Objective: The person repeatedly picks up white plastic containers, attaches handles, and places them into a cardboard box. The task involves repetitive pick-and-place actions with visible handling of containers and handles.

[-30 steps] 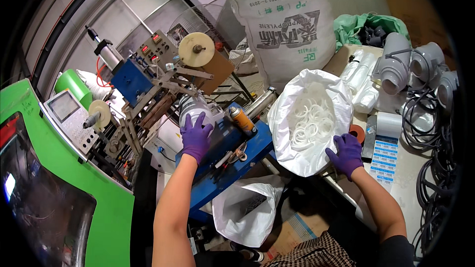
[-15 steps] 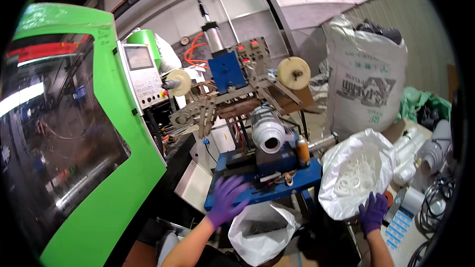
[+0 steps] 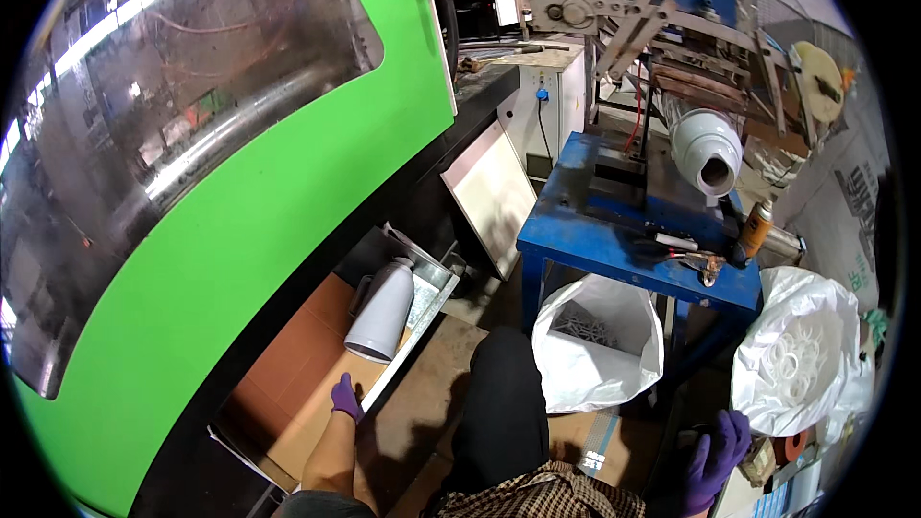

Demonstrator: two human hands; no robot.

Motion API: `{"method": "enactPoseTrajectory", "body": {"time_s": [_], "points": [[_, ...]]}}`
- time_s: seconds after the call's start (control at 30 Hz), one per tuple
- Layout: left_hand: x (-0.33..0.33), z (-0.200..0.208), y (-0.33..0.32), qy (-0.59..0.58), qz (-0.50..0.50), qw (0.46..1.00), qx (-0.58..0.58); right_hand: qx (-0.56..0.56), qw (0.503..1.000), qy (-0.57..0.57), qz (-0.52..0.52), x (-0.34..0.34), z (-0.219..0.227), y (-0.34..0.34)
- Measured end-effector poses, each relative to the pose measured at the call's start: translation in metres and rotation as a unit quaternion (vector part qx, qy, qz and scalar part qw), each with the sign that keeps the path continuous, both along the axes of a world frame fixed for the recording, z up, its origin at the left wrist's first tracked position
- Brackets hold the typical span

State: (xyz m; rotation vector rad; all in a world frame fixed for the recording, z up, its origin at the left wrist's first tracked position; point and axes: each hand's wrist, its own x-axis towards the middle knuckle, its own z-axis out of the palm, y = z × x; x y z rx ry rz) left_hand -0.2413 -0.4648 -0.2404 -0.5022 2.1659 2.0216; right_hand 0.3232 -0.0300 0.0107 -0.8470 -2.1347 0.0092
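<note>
Left grip (image 3: pixel 346 397) purple, right grip (image 3: pixel 715 456) likewise purple, light grey fitting (image 3: pixel 383 309), bright green machine panel (image 3: pixel 288 182), blue surface (image 3: pixel 576 230), white sack (image 3: pixel 767 403), pale rings (image 3: pixel 791 360), brown-and-black checked cloth (image 3: pixel 556 497)

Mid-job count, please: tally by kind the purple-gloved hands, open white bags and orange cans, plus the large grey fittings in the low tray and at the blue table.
Purple-gloved hands: 2 (left hand, right hand)
Open white bags: 2 (middle bag, right bag)
Orange can: 1
Large grey fittings: 2 (lower fitting, upper fitting)
Total: 7
</note>
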Motion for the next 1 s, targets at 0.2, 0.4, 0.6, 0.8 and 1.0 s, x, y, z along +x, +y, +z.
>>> {"method": "enactPoseTrajectory", "body": {"time_s": [0.2, 0.4, 0.6, 0.8, 1.0], "points": [[-0.107, -0.043, 0.0, -0.053, -0.051, 0.997, 0.011, -0.016, 0.996, -0.044, 0.077, -0.017, -0.005, -0.011], [-0.141, -0.025, 0.075, -0.018, 0.103, 0.96, 0.258, -0.083, 0.988, -0.06, 0.112, -0.025, -0.011, -0.034], [-0.072, 0.05, 0.106, 0.138, 0.106, 0.982, 0.072, -0.111, 0.98, -0.091, 0.137, -0.024, -0.011, -0.042], [0.067, 0.172, 0.026, 0.253, -0.087, 0.938, 0.218, -0.266, 0.945, 0.052, 0.182, -0.052, -0.008, -0.045], [0.126, 0.264, 0.073, 0.3, -0.287, 0.877, 0.242, -0.508, 0.717, 0.222, 0.423, -0.09, 0.003, -0.028]]}}
